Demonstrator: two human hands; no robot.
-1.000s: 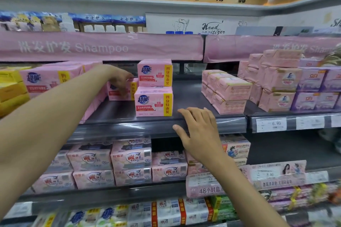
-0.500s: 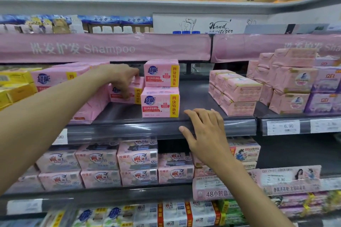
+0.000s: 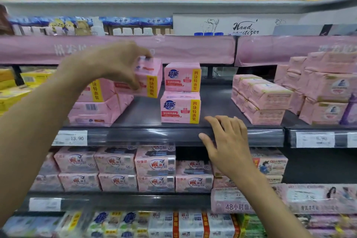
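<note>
Left hand (image 3: pixel 116 63) gripped a pink soap pack (image 3: pixel 152 81) between thumb and curled fingers, held above the shelf (image 3: pixel 146 110), just left of a two-pack stack (image 3: pixel 181 92). Right hand (image 3: pixel 228 141) lay flat, fingers spread on the shelf's front edge.

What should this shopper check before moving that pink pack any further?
1. Grip: left hand pinches the pink pack top and bottom: ok.
2. Pack held above the shelf, tilted: ok.
3. Bare shelf space beneath it: ok.
4. Gap to the stack of two beside it: cannot tell.
5. Right hand rests on the shelf edge, out of the path: ok.
</note>
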